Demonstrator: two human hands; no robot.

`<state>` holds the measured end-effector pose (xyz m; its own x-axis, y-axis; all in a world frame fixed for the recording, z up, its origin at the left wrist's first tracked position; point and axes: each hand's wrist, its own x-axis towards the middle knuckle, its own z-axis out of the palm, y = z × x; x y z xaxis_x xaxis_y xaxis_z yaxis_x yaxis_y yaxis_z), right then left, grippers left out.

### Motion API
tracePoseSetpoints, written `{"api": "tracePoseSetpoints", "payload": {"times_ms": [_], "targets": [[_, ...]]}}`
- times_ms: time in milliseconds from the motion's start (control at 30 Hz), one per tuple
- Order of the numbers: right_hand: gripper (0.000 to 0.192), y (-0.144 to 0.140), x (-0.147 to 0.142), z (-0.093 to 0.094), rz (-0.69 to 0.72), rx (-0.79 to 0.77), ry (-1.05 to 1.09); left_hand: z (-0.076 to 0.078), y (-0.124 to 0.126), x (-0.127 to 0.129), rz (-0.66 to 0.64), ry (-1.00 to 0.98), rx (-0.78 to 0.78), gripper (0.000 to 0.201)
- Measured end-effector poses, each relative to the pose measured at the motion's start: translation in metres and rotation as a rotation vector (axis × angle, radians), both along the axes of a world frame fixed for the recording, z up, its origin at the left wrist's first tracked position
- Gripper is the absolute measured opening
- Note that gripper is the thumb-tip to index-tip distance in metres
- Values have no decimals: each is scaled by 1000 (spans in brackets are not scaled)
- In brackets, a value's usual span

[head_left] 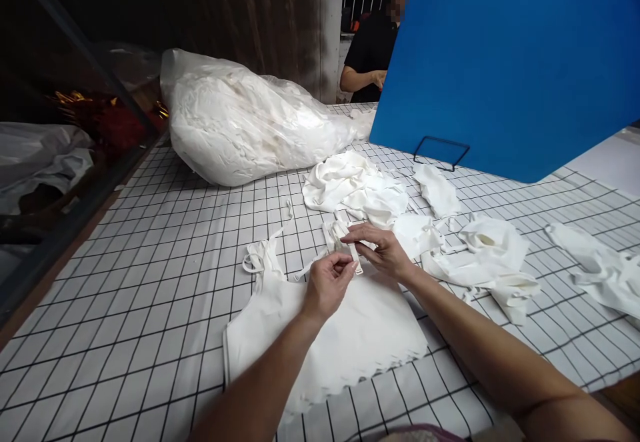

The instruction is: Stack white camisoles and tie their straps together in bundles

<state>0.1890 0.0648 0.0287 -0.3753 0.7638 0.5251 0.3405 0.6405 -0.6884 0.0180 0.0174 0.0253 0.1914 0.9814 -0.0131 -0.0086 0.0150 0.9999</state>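
A stack of white camisoles [360,329] lies flat in front of me, with a wavy lower edge and thin straps at the top. My left hand [325,285] pinches the lower end of a white shoulder strap [354,254], close to a small buckle-like piece. Higher up, the fingers of my right hand [380,250] are closed on the same strap. Both hands are just above the top edge of the stack. Looped straps [259,257] from the other side of the stack rest on the table to the left.
Crumpled white garments [355,185] lie beyond my hands, with more [490,255] to the right. A large plastic bag of white cloth [250,119] sits at the back of the grid-patterned table [145,255]. A blue panel [500,69] stands at back right, partly hiding a person [367,55].
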Motion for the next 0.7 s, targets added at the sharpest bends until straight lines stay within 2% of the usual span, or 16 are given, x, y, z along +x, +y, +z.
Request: {"api": "tracePoseSetpoints", "payload": {"times_ms": [233, 300, 400, 467, 533, 700], "targets": [[23, 0, -4, -1, 5, -21, 12, -5, 2, -2, -21, 5, -17, 27], [25, -2, -2, 3, -52, -72, 11, -5, 3, -4, -10, -7, -29, 28], [24, -9, 2, 13, -146, -301, -28, -5, 5, -6, 19, -11, -47, 29], [27, -16, 5, 19, -86, -507, -45, -5, 6, -8, 31, -8, -37, 29], [29, -22, 5, 23, -3, -638, -8, -5, 6, -8, 37, -2, -25, 28], [24, -28, -1, 18, -3, -680, 80, -7, 6, -7, 43, 20, -6, 26]]}}
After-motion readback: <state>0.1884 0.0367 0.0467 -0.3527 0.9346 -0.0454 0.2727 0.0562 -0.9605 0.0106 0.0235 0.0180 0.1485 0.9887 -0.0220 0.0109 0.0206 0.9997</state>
